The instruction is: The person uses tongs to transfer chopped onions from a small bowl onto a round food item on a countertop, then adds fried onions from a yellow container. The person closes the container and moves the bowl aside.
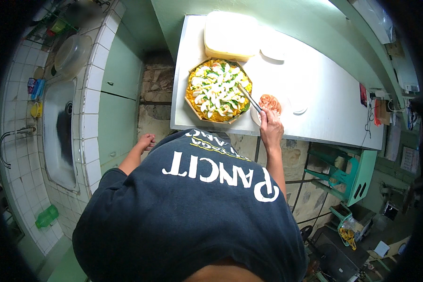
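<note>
My right hand grips a pair of metal tongs, whose tips reach the right edge of the food in an octagonal tray. Yellow-orange noodles fill that tray, topped with many pieces of sliced egg and green bits. Right beside the tongs, pinkish-orange pieces that look like shrimp lie on a pale plate, partly hidden by my right hand. My left hand hangs beside my body, left of the table, its fingers curled in and nothing seen in them.
A large pale yellow container stands behind the tray on the white table. Near it lie a white lid or dish and a small white round dish. At left is a tiled counter with a sink; a green rack stands at right.
</note>
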{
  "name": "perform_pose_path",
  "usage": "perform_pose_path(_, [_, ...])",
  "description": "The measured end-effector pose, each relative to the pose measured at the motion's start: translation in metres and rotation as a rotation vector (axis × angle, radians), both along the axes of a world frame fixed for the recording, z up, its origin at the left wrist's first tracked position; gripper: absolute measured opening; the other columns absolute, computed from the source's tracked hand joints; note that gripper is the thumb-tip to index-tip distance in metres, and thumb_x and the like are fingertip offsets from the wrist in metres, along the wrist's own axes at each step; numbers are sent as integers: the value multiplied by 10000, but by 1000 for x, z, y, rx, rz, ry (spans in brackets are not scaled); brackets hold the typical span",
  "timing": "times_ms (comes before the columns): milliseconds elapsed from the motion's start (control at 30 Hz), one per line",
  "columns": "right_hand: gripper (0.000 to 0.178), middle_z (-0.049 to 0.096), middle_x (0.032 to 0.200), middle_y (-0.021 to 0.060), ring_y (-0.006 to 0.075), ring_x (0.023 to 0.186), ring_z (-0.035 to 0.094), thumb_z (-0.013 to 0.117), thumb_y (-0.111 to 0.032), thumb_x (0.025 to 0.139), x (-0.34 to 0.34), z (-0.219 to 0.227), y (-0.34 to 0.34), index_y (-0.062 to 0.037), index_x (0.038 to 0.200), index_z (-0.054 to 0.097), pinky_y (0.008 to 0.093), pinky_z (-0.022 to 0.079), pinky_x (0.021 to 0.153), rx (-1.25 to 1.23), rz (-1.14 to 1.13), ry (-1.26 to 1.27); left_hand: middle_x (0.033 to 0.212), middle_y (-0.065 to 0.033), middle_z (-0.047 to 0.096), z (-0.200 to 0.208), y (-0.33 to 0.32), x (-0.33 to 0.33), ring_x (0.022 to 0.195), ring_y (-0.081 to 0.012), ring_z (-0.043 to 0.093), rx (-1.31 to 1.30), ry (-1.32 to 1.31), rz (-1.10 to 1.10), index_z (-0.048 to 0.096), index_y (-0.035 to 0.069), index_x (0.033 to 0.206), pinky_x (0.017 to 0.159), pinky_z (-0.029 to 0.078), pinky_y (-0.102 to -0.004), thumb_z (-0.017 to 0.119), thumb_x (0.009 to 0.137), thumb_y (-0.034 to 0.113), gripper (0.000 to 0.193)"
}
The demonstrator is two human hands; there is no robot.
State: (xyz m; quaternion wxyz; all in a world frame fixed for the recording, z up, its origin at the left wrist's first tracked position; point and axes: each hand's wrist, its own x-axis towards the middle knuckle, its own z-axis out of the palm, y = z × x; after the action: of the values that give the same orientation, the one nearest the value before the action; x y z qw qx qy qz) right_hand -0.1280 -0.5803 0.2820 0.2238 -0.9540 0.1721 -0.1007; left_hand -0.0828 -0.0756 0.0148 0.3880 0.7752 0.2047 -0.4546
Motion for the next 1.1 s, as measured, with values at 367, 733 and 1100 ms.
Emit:
perform_pose_path(367, [219, 666, 918, 109, 314, 896, 621, 560, -243, 917, 54, -12, -3, -66, 953, 684, 400, 478, 802, -125, 101, 18, 885, 57, 604, -8, 9, -19, 716, -101, 569, -61, 21, 161, 579, 228, 1174, 600, 438, -319, 529, 943, 358, 270])
perform_pose_path(733, [238, 651, 897, 103, 315, 825, 636, 527, -267, 937, 70, -4, 11, -82, 983, 670, 408, 484, 760, -229, 175, 67, 868, 72, 589, -20, 16, -40, 685, -92, 515, -105, 45, 211, 593, 218, 1178, 600, 423, -304, 534, 935, 361, 289])
perform_pose_path(1100, [294, 672, 934, 177, 311, 847, 654, 532, -259, 946, -13, 33, -93, -18, 1036, 674, 388, 496, 751, -17, -280, -64, 793, -21, 633, -92, 42, -30, 662, -161, 554, -140, -253, -227, 681, 79, 971, 611, 443, -340, 560, 910, 364, 315])
